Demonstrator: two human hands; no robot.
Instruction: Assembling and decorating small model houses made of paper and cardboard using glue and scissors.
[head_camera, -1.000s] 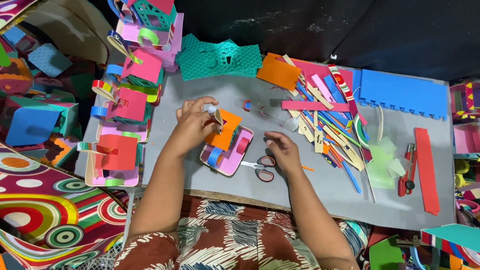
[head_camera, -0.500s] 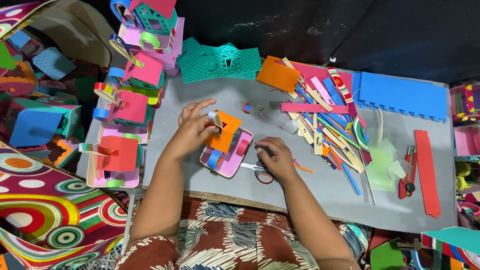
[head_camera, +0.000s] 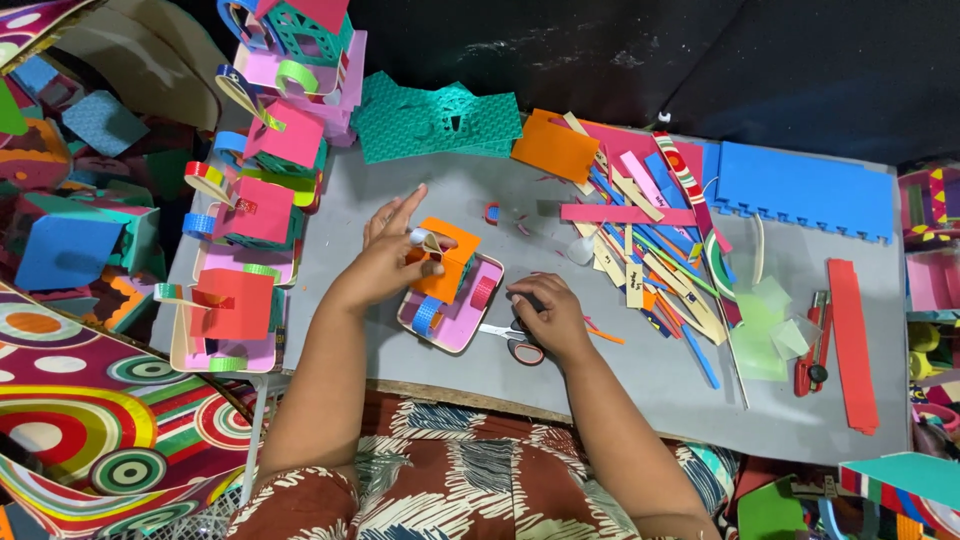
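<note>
My left hand (head_camera: 392, 258) pinches a small white bit against an orange foam box (head_camera: 447, 262) that stands on a pink foam base (head_camera: 462, 318) with blue and red loops; two fingers stick out. Just right of that base, my right hand (head_camera: 548, 312) lies on a pair of scissors (head_camera: 518, 342) with red handles, its fingers curled over them. Both hands rest on the grey table (head_camera: 620, 400).
A pile of coloured foam strips (head_camera: 650, 240) lies to the right, with a blue foam sheet (head_camera: 800, 190) and red strip (head_camera: 853, 340) beyond. A red cutter (head_camera: 812, 345) lies by green scraps. Finished foam houses (head_camera: 250, 210) line the left edge; teal sheets (head_camera: 435, 122) lie behind.
My right hand slid left and down onto the scissors. My left hand lowered the white bit onto the orange box and spread its fingers.
</note>
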